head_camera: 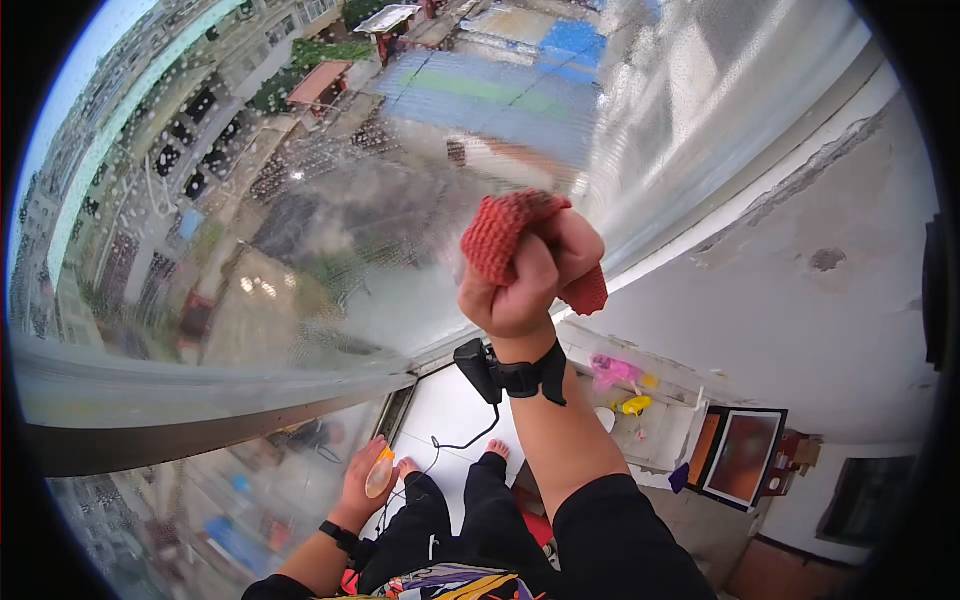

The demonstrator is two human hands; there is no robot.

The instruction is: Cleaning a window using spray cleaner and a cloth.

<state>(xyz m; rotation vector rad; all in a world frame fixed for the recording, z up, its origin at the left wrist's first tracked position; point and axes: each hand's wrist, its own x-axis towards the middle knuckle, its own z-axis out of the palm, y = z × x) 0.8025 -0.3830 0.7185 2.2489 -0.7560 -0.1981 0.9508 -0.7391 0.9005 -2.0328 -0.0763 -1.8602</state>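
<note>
My right hand (517, 296) is raised before a window and grips a red knitted cloth (491, 236), bunched around the fingers. Behind it, the wet window pane (337, 255) is covered with droplets and streaks. Whether the cloth touches the glass is hard to tell. Low on the left, my left hand (358, 480) holds a small translucent container with an orange top (379, 475), close to the edge of the window frame (394, 409). Black straps circle both wrists; a black device (478, 367) sits at the right one.
A thin black cable (465, 445) hangs from the right wrist device over the white tiled floor (439, 409). To the right, a pink plastic bag (613, 372) and a yellow object (634, 406) lie on a pale ledge. A framed panel (742, 457) stands beyond, beside the peeling wall (817, 300).
</note>
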